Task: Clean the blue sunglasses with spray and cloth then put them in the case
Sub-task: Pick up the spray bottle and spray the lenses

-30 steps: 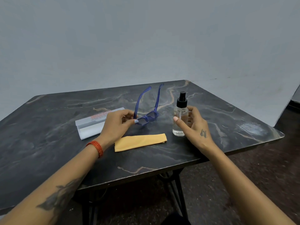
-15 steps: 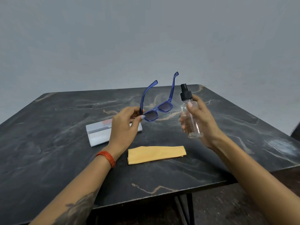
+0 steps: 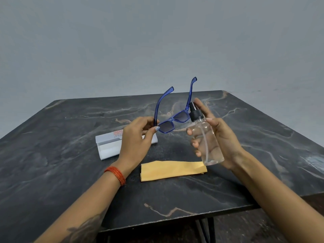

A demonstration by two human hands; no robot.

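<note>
The case [image 3: 112, 146] lies open at the left of the desk [image 3: 52, 163], likely ready to receive the glasses last. The left hand [image 3: 135, 137] has its fingers [image 3: 156, 128] pinched shut on the hinge corner of the sunglasses [image 3: 172, 121], raised off the desk with temples up and lenses turned toward the bottle, apparently to catch spray. The cloth [image 3: 172, 170] lies flat below, near at hand for wiping. The right hand [image 3: 220, 135] wraps closed round the bottle [image 3: 205, 137], one finger over its black pump, nozzle just beside the right lens.
</note>
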